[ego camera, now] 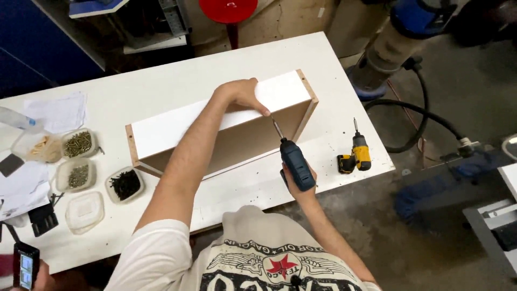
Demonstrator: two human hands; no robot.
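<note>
Here, hands are working on a white cabinet box (215,116).
Left hand (243,92) is pressing its top panel; right hand (298,180) is gripping a blue drill (295,161); tubs at nine o'clock are holding screws (78,143).

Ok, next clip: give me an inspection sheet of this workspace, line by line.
Surface: white table, top partly covered on its left side.
Job's things: white box of panels lying on the table; blue driver with its bit at the box's front edge.
Clutter: yellow driver lying at the table's right edge; tubs of screws; black screws; papers; an empty tub.
Grippers: left hand pressing on top of the box; right hand gripping the blue driver.
Cables: black hose on the floor, right of the table.
Surroundings: red stool behind the table; another person's hand holding a phone at lower left.
</note>
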